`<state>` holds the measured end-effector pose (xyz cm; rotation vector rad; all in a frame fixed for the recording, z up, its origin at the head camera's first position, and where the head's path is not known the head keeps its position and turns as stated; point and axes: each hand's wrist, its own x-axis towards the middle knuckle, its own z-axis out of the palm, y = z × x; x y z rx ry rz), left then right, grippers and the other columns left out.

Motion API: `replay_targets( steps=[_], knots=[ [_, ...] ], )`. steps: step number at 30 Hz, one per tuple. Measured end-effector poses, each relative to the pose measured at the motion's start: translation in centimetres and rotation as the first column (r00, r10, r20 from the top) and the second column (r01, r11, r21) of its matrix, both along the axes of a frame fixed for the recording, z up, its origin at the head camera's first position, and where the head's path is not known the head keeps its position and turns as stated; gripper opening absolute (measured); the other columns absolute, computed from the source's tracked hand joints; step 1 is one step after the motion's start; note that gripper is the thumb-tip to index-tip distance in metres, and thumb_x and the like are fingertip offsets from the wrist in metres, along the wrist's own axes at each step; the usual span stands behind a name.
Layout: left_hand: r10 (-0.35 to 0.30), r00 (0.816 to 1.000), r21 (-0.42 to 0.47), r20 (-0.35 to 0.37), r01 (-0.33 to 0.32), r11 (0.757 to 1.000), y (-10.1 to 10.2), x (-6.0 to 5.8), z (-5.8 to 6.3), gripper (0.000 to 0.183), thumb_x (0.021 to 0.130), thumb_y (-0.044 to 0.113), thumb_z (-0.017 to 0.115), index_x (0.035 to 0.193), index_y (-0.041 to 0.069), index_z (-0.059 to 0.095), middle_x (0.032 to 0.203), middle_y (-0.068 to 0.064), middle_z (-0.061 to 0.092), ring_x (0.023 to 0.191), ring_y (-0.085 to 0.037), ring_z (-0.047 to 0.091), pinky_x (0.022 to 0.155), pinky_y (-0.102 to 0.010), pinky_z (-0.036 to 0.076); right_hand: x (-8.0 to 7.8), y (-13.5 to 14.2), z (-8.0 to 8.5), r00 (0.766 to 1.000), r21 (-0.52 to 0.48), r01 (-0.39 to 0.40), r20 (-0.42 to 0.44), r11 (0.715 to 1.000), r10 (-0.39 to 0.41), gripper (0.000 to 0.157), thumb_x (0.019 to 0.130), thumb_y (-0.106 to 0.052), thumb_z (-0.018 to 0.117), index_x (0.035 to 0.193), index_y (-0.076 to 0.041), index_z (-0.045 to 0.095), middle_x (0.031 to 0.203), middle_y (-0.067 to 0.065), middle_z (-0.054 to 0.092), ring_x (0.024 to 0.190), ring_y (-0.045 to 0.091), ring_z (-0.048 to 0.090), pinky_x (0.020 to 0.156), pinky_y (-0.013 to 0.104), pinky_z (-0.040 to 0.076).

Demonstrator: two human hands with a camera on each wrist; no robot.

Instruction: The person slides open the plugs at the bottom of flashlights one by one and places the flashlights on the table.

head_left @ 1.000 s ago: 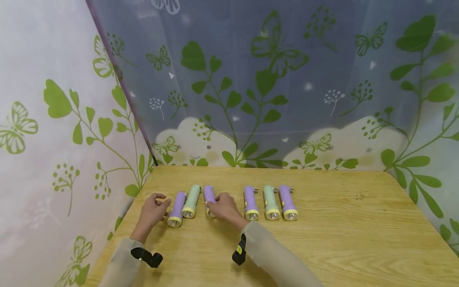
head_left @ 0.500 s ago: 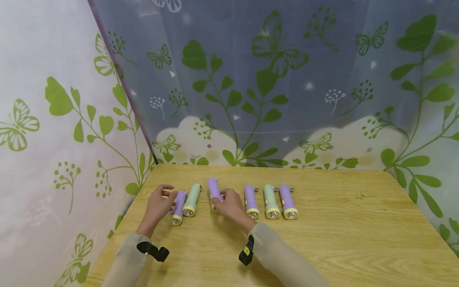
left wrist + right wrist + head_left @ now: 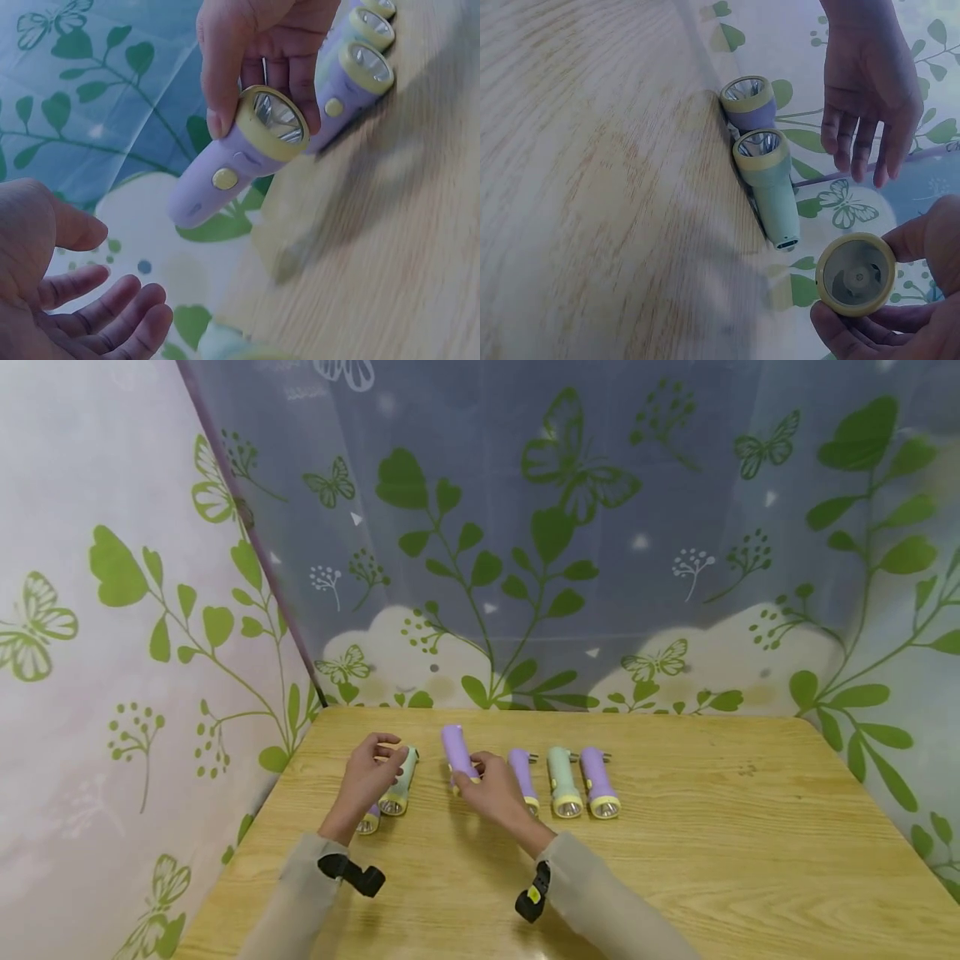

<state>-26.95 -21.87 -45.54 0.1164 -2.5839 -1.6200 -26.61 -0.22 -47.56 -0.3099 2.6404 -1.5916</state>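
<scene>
at the far left, a pale printed fabric (image 3: 60,735) is showing green leaves and butterflies beside the wooden table (image 3: 750,843). on the table, the first purple flashlight (image 3: 368,823) is lying with its yellow head toward the person, its body mostly hiding behind the left hand (image 3: 366,781). just beside it, the first green flashlight (image 3: 395,799) is lying slightly slanted. the left hand is hovering over these two, its fingers spreading loosely and holding nothing; a black strap (image 3: 352,872) is circling that wrist. farther right, the second purple flashlight (image 3: 456,750) is hanging above the table in the right hand (image 3: 495,789), whose thumb and fingers are gripping it around the yellow head, its tail pointing away from the person. the hands are staying apart from each other. right of that hand, the third purple flashlight (image 3: 521,767) is lying partly covered by it, then the second green flashlight (image 3: 563,777) and the fourth purple flashlight (image 3: 597,777) are lying side by side, heads toward the person. behind everything, a dark blue printed fabric (image 3: 465,427) is rising past the table's far edge.
</scene>
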Motion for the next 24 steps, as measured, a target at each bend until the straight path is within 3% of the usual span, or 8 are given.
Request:
replay_targets(
  steps=[5,11,14,17,24],
  knots=[
    [-0.012,1.000,0.024,-0.018,0.012,1.000,1.5,-0.5,0.3,0.033,0.102,0.027,0.061,0.129,0.008,0.058,0.111,-0.019,0.065,0.086,-0.029,0.070,0.082,-0.050,0.060,0.4,0.5,0.4,0.999,-0.002,0.020,-0.031,1.000,-0.020,0.046,0.096,-0.025,0.067,0.135,0.000,0.061,0.110,0.018,0.072,0.088,0.021,0.070,0.068,0.029,0.058],
    [-0.034,0.999,0.052,-0.023,0.035,0.998,3.2,-1.0,0.9,0.032,0.101,0.024,0.063,0.128,0.008,0.058,0.111,-0.019,0.065,0.079,-0.016,0.068,0.074,-0.037,0.061,0.8,1.2,0.8,0.996,-0.011,0.028,-0.080,1.000,-0.029,0.046,0.093,-0.022,0.071,0.131,0.003,0.063,0.106,0.018,0.073,0.088,0.023,0.071,0.066,0.026,0.057],
    [-0.053,0.998,0.081,-0.017,0.055,0.995,3.9,-1.2,1.1,0.033,0.101,0.022,0.063,0.130,0.007,0.056,0.114,-0.022,0.064,0.080,-0.017,0.069,0.072,-0.035,0.061,1.0,1.6,0.9,0.995,-0.025,0.008,-0.102,1.000,-0.011,0.047,0.093,-0.021,0.071,0.130,0.006,0.062,0.104,0.019,0.073,0.086,0.023,0.071,0.064,0.025,0.057],
    [-0.065,0.998,0.115,-0.003,0.064,0.991,4.6,-1.5,1.0,0.035,0.100,0.022,0.063,0.130,0.007,0.055,0.116,-0.022,0.063,0.081,-0.019,0.070,0.075,-0.041,0.062,1.3,1.9,0.9,0.995,-0.047,-0.014,-0.098,0.999,0.009,0.047,0.094,-0.020,0.070,0.132,0.006,0.061,0.105,0.021,0.072,0.086,0.024,0.071,0.063,0.026,0.057],
    [-0.080,0.997,0.168,0.018,0.076,0.983,6.1,-2.2,1.0,0.036,0.100,0.025,0.063,0.132,0.009,0.055,0.120,-0.021,0.062,0.096,-0.035,0.072,0.081,-0.045,0.062,1.6,2.5,1.1,0.996,-0.074,-0.032,-0.087,0.997,0.025,0.046,0.097,-0.019,0.067,0.135,0.004,0.059,0.107,0.021,0.070,0.083,0.019,0.070,0.062,0.026,0.058]
  ],
)
